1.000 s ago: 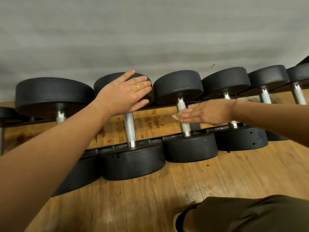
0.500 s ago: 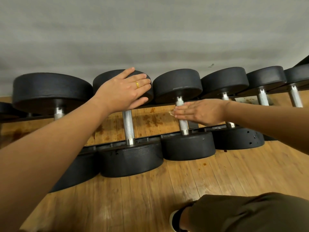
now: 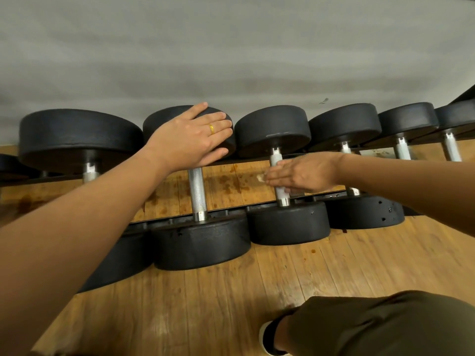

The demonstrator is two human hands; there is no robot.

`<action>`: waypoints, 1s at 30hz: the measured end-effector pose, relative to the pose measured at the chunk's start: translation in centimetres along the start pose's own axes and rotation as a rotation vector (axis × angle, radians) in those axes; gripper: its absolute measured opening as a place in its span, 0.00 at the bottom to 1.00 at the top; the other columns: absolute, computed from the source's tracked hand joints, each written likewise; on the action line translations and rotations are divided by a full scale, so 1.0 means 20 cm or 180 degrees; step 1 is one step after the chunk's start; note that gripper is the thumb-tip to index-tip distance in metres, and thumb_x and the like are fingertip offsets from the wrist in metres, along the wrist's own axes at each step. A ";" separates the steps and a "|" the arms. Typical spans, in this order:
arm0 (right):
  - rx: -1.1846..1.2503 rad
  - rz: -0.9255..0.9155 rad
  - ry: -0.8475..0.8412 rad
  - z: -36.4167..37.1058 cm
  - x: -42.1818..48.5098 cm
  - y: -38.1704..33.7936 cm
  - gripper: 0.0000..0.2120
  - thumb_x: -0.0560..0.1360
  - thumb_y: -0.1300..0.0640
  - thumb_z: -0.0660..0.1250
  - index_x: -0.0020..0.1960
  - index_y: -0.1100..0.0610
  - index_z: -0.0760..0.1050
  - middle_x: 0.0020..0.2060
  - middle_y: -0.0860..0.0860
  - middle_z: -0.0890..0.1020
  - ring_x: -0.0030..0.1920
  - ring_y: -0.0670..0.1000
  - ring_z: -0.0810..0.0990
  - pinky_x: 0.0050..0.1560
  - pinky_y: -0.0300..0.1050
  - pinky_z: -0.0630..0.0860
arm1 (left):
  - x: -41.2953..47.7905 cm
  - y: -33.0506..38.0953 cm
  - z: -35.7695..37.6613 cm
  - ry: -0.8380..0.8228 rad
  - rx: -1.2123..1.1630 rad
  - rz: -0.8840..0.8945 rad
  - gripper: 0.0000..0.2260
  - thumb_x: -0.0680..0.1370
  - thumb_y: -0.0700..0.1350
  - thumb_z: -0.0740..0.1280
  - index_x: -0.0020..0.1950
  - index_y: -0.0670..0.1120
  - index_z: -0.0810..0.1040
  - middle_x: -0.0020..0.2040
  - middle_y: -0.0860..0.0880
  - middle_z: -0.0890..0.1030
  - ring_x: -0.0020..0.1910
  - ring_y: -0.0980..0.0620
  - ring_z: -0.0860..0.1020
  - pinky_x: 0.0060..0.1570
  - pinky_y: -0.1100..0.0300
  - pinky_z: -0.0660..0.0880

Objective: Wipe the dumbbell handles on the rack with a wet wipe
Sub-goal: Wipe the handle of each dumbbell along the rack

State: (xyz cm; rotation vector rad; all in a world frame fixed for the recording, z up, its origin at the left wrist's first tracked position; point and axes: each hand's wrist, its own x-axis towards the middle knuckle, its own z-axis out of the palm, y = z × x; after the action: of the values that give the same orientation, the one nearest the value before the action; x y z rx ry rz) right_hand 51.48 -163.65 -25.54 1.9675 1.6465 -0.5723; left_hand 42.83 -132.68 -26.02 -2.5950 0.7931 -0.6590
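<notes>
Since a second ago the right hand (image 3: 305,173) has reached a little further across the handle (image 3: 276,159) of the third dumbbell from the rack's left end, so its fingertips now stand clear past the bar on the left. Its fingers lie nearly straight and close together over the middle of the handle; how the thumb sits is not clear. A pale scrap of the wet wipe (image 3: 260,178) peeks out at the fingertips, pressed between hand and bar.

The left hand (image 3: 190,140) has not shifted. It lies flat, fingers spread and straight, on the far head (image 3: 164,119) of the second dumbbell, with a gold ring (image 3: 211,129) on one finger. That dumbbell's knurled handle (image 3: 196,191) is bare below it.

The rack (image 3: 257,207) carries a row of black round-headed dumbbells, each set across its front and far rails with the steel handle spanning the gap. The wooden floor (image 3: 205,304) shows beneath, and a grey wall (image 3: 231,60) rises behind the far rail. An olive-clad leg (image 3: 385,325) shows at the lower right.
</notes>
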 end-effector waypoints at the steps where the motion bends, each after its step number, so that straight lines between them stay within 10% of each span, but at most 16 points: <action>1: 0.0016 0.0107 0.0079 0.00 0.01 0.01 0.26 0.86 0.48 0.49 0.81 0.51 0.50 0.81 0.47 0.50 0.80 0.45 0.42 0.81 0.48 0.44 | 0.00 0.00 0.00 -0.0002 -0.0005 0.0006 0.24 0.86 0.55 0.53 0.71 0.41 0.76 0.70 0.41 0.78 0.73 0.43 0.73 0.76 0.40 0.63; 9: -0.0391 -0.0384 -0.0213 0.02 -0.01 -0.03 0.27 0.84 0.56 0.58 0.81 0.52 0.55 0.81 0.49 0.56 0.80 0.48 0.49 0.79 0.45 0.45 | 0.00 0.00 0.00 0.0009 -0.0001 0.0019 0.24 0.86 0.55 0.53 0.71 0.40 0.75 0.70 0.41 0.78 0.73 0.42 0.72 0.76 0.40 0.62; 16: -0.0445 0.0354 0.0405 0.04 0.06 0.08 0.27 0.85 0.54 0.55 0.81 0.52 0.51 0.81 0.50 0.52 0.81 0.49 0.45 0.80 0.48 0.46 | 0.00 0.00 0.00 -0.0066 -0.0038 0.0021 0.25 0.86 0.56 0.52 0.72 0.41 0.74 0.71 0.41 0.77 0.74 0.42 0.72 0.77 0.41 0.61; 21: -0.0296 0.0044 -0.0211 0.08 0.00 -0.08 0.28 0.84 0.58 0.58 0.81 0.50 0.53 0.81 0.49 0.53 0.81 0.49 0.47 0.75 0.44 0.45 | -0.01 0.00 -0.01 -0.0157 -0.0049 0.0040 0.25 0.86 0.56 0.53 0.72 0.41 0.74 0.71 0.41 0.77 0.74 0.42 0.71 0.77 0.41 0.61; 30: -0.0523 0.0356 0.0327 -0.03 0.09 -0.22 0.23 0.79 0.60 0.67 0.73 0.50 0.70 0.69 0.48 0.74 0.71 0.50 0.70 0.69 0.46 0.69 | -0.19 0.01 -0.13 -0.0531 -0.0052 -0.0067 0.29 0.84 0.55 0.56 0.82 0.44 0.59 0.82 0.43 0.61 0.81 0.43 0.58 0.79 0.41 0.55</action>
State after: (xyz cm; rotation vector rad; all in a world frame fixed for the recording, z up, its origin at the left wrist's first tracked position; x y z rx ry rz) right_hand 47.40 -161.33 -26.60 1.9809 1.5776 -0.2887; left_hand 38.54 -131.10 -25.20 -2.6347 0.7223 -0.4363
